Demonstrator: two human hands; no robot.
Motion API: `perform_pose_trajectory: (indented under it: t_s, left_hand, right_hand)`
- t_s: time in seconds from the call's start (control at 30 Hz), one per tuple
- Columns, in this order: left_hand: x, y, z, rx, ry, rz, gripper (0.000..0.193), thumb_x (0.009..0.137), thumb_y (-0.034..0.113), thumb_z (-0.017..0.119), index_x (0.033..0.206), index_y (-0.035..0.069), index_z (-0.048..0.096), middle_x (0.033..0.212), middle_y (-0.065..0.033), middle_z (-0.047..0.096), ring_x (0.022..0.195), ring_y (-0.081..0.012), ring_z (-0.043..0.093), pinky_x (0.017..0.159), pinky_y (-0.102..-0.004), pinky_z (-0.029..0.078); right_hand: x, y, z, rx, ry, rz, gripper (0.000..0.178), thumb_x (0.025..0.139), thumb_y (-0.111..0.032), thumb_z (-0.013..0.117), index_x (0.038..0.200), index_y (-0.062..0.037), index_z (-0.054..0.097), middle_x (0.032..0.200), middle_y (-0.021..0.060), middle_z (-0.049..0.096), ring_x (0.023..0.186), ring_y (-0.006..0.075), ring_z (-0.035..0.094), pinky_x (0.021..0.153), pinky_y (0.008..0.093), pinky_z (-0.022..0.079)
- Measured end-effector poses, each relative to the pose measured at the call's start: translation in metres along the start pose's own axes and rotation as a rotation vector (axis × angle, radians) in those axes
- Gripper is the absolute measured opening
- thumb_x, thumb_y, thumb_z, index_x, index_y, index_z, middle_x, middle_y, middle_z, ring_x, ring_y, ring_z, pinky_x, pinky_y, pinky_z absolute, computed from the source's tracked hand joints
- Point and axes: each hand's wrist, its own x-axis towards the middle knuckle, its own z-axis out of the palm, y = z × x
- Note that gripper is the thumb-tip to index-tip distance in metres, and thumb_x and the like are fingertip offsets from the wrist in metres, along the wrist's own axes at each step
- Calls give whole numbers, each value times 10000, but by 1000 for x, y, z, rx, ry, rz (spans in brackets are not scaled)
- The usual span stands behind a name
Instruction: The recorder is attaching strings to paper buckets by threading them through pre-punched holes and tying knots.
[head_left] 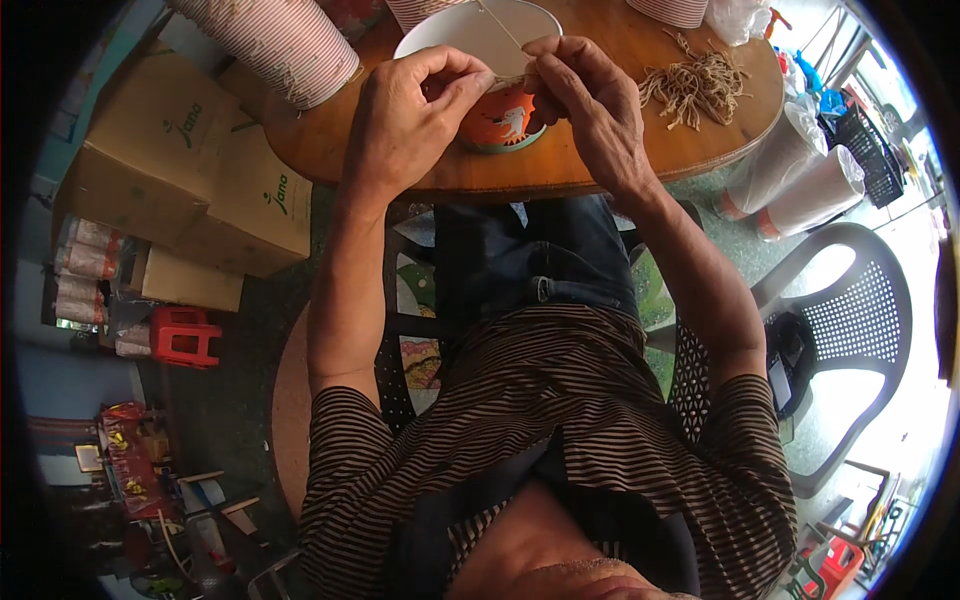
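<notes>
A paper bucket (500, 125), orange with a white animal figure and a green base band, stands near the front edge of the wooden table (725, 140). At its near rim, my left hand (405, 115) is closed in a pinch on thin tan twine (508, 80). My right hand (603, 115) pinches the twine too, just to the right along the same rim. One strand slants up across the white inside of the bucket from the right fingertips. The fingers partly hide the rim and where the twine meets it.
Loose twine lies in a pile (700, 85) to the right on the table. A leaning stack of nested buckets (275, 45) is at the far left. Cardboard boxes (180, 180) and a red stool (185, 337) are left; wrapped stacks (815, 195) and a grey plastic chair (855, 300) are right.
</notes>
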Motion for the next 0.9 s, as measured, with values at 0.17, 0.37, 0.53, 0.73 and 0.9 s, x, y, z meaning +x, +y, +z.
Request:
perform_pose_trajectory:
  t_s: [0.17, 0.37, 0.53, 0.73, 0.9]
  left_hand:
    - [1, -7, 1, -37, 37, 13, 201, 978, 174, 697, 1005, -16, 760, 841, -73, 754, 774, -108, 691, 720, -266, 554]
    - [1, 3, 3, 18, -11, -6, 184, 986, 138, 687, 1013, -35, 741, 859, -14, 729, 825, -62, 646, 772, -233, 531]
    - [0, -1, 6, 26, 14, 18, 220, 976, 189, 699, 1021, -20, 753, 878, -89, 762, 808, -140, 720, 737, -285, 563]
    - [0, -2, 3, -27, -8, -16, 183, 992, 128, 678, 1044, -35, 743, 894, -32, 744, 830, -70, 665, 780, -228, 537]
    - [2, -3, 6, -126, 5, -23, 204, 991, 159, 686, 1031, -29, 753, 898, -51, 753, 827, -84, 681, 772, -241, 547]
  right_hand:
    - [-4, -9, -1, -249, -105, -41, 261, 1010, -171, 685, 1200, 9, 690, 945, 40, 692, 812, 94, 659, 748, 259, 559]
    - [0, 5, -6, -471, -82, -233, 187, 949, -124, 750, 1086, 4, 739, 1007, 51, 719, 869, 100, 689, 781, 268, 566]
    - [2, -12, -3, -231, -90, 80, 229, 1014, -211, 669, 1027, 13, 713, 892, 38, 712, 776, 96, 668, 724, 259, 553]
    - [5, -19, -11, -199, -144, 53, 356, 1052, -310, 616, 1090, 32, 708, 910, 53, 728, 778, 99, 664, 735, 265, 561]
    - [1, -23, -7, -402, -168, -110, 336, 1018, -275, 674, 1160, 26, 721, 942, 86, 762, 831, 115, 697, 765, 280, 575]
